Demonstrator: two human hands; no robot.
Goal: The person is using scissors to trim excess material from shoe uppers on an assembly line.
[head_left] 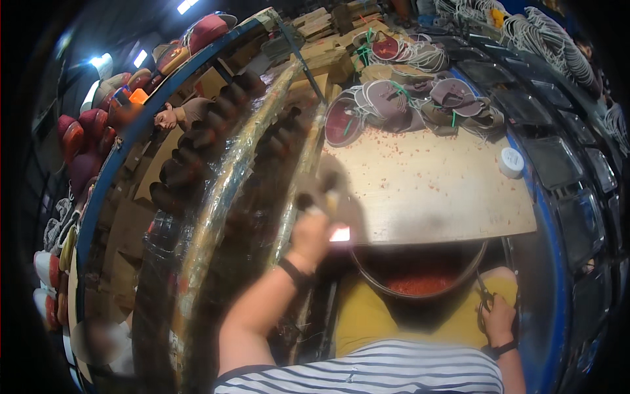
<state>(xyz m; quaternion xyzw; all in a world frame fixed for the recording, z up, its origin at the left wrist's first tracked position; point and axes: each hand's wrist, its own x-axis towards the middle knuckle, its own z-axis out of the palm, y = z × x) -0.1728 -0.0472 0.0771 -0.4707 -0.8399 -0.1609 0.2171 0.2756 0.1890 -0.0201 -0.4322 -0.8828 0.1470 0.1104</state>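
My left hand [310,238] is raised at the left edge of the wooden board [433,184]. Its fingers are closed around what looks like a brown shoe [326,187], smeared by motion, so its details are unclear. Low on the right, my right hand [500,320] rests by my thigh, gripping a pair of dark scissors [485,295] that point upward. A round tub [374,284] sits between my legs under the board's near edge, with reddish scraps [420,284] inside.
Brown shoes [384,105] with strings are heaped at the board's far side; reddish bits are scattered across it. A white round container [510,162] stands at its right. Left is a rack [226,174] of dark shoes, with a person [187,117] behind. Dark trays [558,161] line the right.
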